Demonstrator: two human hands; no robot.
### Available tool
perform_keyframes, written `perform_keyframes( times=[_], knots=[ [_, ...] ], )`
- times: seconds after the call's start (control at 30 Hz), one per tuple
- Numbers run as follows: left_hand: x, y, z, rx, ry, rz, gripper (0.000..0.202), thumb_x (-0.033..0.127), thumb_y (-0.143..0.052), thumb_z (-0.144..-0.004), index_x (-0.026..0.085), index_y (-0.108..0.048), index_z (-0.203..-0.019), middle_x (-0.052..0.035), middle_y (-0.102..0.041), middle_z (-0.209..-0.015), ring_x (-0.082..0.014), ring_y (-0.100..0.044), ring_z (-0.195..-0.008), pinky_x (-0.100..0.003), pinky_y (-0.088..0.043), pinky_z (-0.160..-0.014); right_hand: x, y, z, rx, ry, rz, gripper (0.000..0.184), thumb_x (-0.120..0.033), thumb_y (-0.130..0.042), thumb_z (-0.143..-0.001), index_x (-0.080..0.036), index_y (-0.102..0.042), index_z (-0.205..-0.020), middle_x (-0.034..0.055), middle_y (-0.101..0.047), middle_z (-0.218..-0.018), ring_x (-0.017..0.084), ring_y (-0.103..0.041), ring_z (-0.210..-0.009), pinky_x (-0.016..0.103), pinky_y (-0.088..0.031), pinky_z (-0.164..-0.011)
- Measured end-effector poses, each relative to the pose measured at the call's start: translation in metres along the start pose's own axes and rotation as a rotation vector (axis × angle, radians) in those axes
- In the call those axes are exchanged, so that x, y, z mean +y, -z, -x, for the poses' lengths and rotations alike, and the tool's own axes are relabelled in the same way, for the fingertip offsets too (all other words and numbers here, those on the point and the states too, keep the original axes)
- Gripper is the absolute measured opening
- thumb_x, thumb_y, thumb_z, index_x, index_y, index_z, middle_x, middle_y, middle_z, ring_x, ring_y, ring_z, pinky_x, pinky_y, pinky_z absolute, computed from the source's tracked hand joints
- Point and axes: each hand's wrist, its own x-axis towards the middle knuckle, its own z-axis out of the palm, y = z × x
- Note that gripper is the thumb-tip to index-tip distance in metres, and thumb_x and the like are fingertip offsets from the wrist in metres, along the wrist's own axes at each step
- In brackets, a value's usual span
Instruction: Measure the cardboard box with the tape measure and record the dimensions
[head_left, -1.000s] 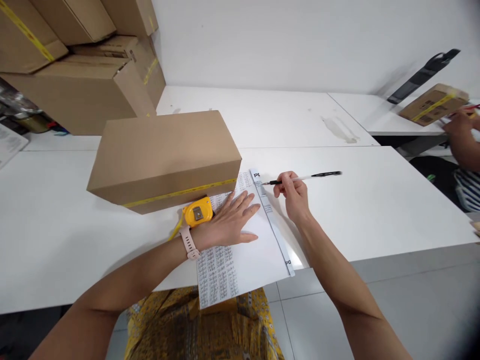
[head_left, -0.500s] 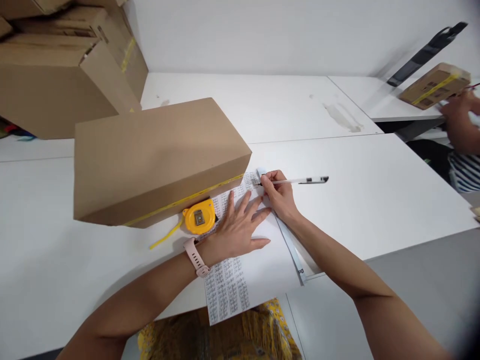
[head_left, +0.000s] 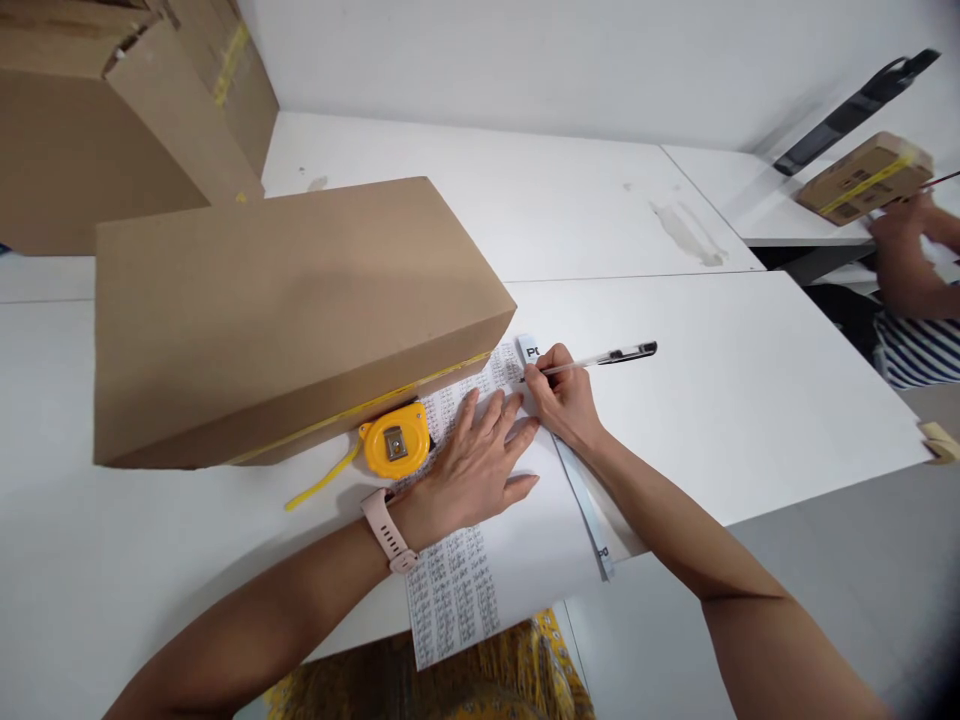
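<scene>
My right hand (head_left: 564, 398) grips a clear pen with a black cap (head_left: 616, 356) stuck on its rear end; the tip meets the paper near the top of a handwritten column. Flat on the same sheet of paper (head_left: 536, 545) lies my left hand (head_left: 476, 465), fingers spread. Columns of small handwriting fill the sheet's left side, and its right part is blank. A light blue printed strip (head_left: 577, 490) shows along the right edge of the paper. Just left of my left hand rests a yellow tape measure (head_left: 396, 441), touching or very near the cardboard box (head_left: 300, 310).
More cardboard boxes (head_left: 67, 150) are stacked at the back left. At the right, another person's hands (head_left: 904, 225) work beside a small taped box (head_left: 866, 180). A dark long object (head_left: 855, 112) leans against the wall there. The white table (head_left: 720, 370) ends in front of me.
The pen tip has shifted slightly down the column, and my right hand has moved a little lower, uncovering print on the blue strip. My left hand stays flat. The camera view has shifted slightly.
</scene>
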Motion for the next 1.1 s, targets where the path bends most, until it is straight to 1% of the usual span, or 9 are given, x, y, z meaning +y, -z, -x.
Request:
perform_keyframes(
  times=[0.17, 0.4, 0.73, 1.1],
  knots=[
    [-0.0002, -0.0005, 0.0002, 0.005, 0.005, 0.004, 0.064, 0.055, -0.05, -0.1, 0.015, -0.044, -0.151, -0.0199, -0.039, -0.16, -0.0384, -0.031, -0.15, -0.059, -0.016, -0.124, 0.0014, -0.0012, 0.0003, -0.013, -0.015, 0.006, 0.022, -0.035, -0.057, -0.091, -0.025, -0.045, -0.075, -0.0061, -0.046, -0.055, 0.012, -0.04, -0.05, 0.027, -0.032, -0.049],
    [-0.0003, -0.0015, 0.0007, 0.001, 0.005, 0.004, 0.064, 0.055, -0.047, -0.101, 0.015, -0.043, -0.151, -0.0197, -0.038, -0.161, -0.038, -0.03, -0.151, -0.058, -0.013, -0.124, 0.0007, -0.001, 0.0003, -0.023, -0.035, -0.022, 0.023, -0.035, -0.058, -0.09, -0.025, -0.044, -0.075, -0.0067, -0.046, -0.053, 0.012, -0.041, -0.047, 0.026, -0.032, -0.048],
    [-0.0001, 0.0021, 0.0, -0.012, -0.004, 0.004, 0.063, 0.053, -0.047, -0.102, 0.014, -0.043, -0.152, -0.021, -0.039, -0.16, -0.0386, -0.032, -0.15, -0.059, -0.015, -0.124, -0.0012, -0.0018, -0.0006, -0.038, -0.051, -0.04, 0.024, -0.036, -0.059, -0.089, -0.025, -0.043, -0.074, -0.0074, -0.045, -0.051, 0.011, -0.04, -0.047, 0.026, -0.031, -0.047],
    [0.0002, 0.0035, -0.0006, -0.023, 0.0, 0.004, 0.063, 0.054, -0.047, -0.102, 0.014, -0.044, -0.151, -0.0217, -0.039, -0.16, -0.0397, -0.032, -0.15, -0.061, -0.016, -0.123, 0.0005, -0.0011, -0.0018, -0.026, -0.059, -0.035, 0.022, -0.033, -0.059, -0.086, -0.025, -0.043, -0.073, -0.0073, -0.045, -0.051, 0.011, -0.04, -0.047, 0.026, -0.031, -0.048]
  ],
)
